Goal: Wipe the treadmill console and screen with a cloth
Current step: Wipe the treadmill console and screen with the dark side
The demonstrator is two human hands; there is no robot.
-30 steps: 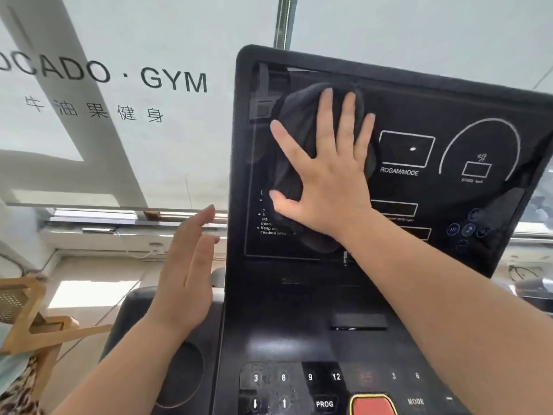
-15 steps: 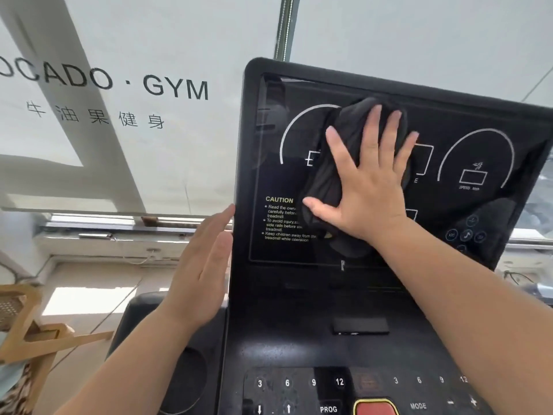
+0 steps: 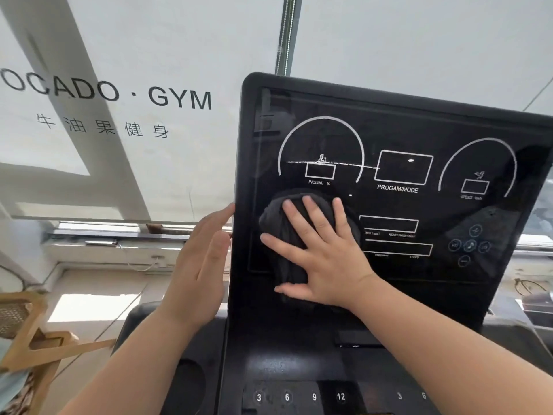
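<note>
The black treadmill screen (image 3: 404, 130) stands upright before me, with white dial outlines and the words INCLINE and PROGAM/MODE. Below it lies the console (image 3: 299, 354) with numbered buttons. A dark grey cloth (image 3: 278, 217) sits bunched on the screen's lower left part. My right hand (image 3: 323, 256) presses flat on the cloth with straight, spread fingers. My left hand (image 3: 200, 265) is held flat beside the screen's left edge, its fingertips touching the frame.
A round cup holder (image 3: 185, 387) is sunk in the console's left wing. A wooden chair (image 3: 30, 333) stands at the lower left. Behind the screen hangs a white window blind (image 3: 119, 55) printed with GYM lettering, with a bead chain (image 3: 285, 34) beside it.
My right hand has slid the cloth from the upper middle of the screen down to the lower left. The left hand has come closer to the frame's edge.
</note>
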